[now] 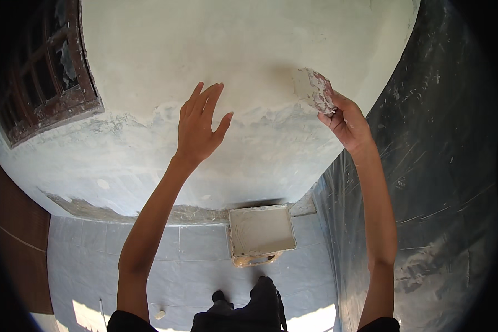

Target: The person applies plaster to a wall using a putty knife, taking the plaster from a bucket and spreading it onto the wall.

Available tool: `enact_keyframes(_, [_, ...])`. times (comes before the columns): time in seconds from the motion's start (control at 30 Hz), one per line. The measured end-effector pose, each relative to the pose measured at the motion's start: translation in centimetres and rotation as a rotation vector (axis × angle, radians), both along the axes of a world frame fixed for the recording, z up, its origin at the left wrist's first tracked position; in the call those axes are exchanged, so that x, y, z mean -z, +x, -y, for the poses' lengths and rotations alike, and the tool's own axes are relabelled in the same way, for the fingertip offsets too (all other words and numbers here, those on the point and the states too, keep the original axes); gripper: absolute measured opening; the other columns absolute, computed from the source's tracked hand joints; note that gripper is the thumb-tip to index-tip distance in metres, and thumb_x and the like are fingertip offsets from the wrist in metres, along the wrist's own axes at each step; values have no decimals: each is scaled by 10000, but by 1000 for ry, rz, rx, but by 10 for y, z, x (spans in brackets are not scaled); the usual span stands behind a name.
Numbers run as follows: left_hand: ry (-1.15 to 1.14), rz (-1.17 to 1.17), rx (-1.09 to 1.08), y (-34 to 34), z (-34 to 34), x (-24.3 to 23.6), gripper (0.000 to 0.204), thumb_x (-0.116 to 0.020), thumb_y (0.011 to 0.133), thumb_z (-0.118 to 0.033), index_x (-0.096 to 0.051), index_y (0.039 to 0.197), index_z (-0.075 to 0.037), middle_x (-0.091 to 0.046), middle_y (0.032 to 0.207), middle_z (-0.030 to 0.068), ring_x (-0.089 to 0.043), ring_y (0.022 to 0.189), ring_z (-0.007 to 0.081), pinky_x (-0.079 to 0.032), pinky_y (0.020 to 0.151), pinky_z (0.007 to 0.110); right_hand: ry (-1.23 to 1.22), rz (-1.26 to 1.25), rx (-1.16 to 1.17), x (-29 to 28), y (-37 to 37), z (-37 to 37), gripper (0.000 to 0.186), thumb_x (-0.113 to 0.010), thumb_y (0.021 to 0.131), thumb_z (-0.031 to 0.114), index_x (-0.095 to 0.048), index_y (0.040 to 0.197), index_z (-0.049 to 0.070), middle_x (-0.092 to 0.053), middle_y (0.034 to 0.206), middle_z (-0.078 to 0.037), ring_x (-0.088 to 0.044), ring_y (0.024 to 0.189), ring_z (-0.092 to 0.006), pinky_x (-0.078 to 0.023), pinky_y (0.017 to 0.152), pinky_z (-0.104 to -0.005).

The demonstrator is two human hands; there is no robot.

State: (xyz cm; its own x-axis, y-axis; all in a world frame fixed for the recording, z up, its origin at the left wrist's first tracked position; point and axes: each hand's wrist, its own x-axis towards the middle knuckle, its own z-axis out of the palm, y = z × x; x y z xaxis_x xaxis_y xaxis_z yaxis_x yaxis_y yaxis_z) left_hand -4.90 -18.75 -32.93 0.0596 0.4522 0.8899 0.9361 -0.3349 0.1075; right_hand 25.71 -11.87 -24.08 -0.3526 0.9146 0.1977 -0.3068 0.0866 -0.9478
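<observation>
While your right hand (351, 127) clasps a paste-caked flat tool (313, 88) before the pale wall (227, 44), your left hand (198, 130) stands spread; it grips nothing.

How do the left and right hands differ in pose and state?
1. The left hand is empty; the right hand grips a flat tool smeared with white paste.
2. The left hand has its fingers extended, thumb held apart; the right hand has its fingers bent around the tool's edge.
Shared: both are bare and raised in front of the pale wall.
</observation>
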Motion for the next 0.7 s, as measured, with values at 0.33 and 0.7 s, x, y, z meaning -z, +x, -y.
enact_keyframes(0.33, [269,-131,-98,17,-38,-145,544,-656,945,-198,-476,1452,-114,-551,1414,90,-393,1421,347,-353,1097,470,136,-75,22,-133,30,-46,284,-542,1012,132,-559,1222,-58,-613,1133,-100,-640,999,-186,-589,875,-330])
enact_keyframes(0.7, [392,-208,-220,40,-90,-239,514,-624,965,-228,-472,1446,-125,-539,1425,85,-400,1414,337,-351,1098,468,545,-35,198,-267,42,-113,395,-559,965,74,-485,1292,-135,-610,1139,-178,-664,978,-246,-634,814,-357])
